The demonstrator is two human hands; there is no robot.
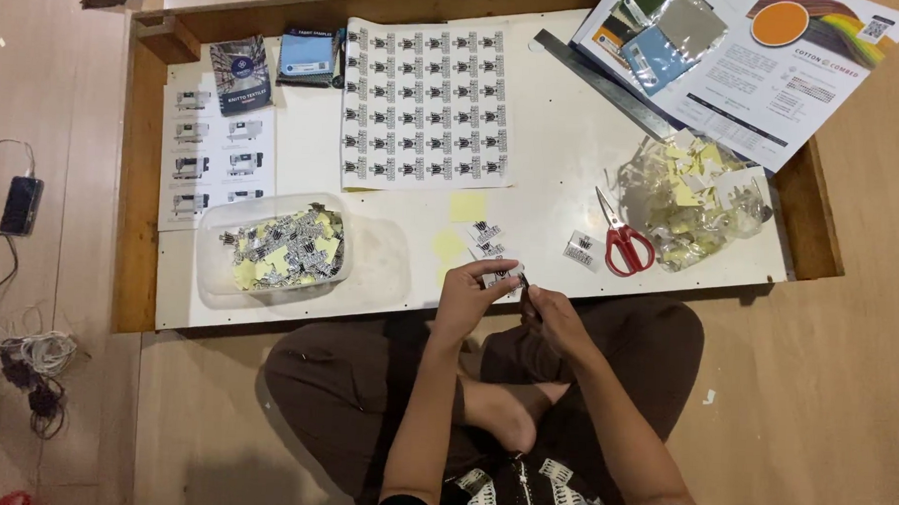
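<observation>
My left hand (468,298) and my right hand (555,316) meet just past the near edge of the low white table (562,157), over my crossed legs. Both pinch one small black-and-white sticker (503,277) between the fingertips. Two more small cut stickers (487,238) and yellow backing scraps (467,206) lie on the table right beyond my hands. Another cut sticker (580,250) lies beside the red-handled scissors (621,239), to the right of my hands.
A clear plastic tub (270,248) of cut stickers and yellow scraps sits at the left. A full sticker sheet (425,102) lies mid-table. A clear bag of scraps (692,199), a metal ruler (605,84) and brochures (765,64) lie right. A phone and cables (21,205) rest on the floor.
</observation>
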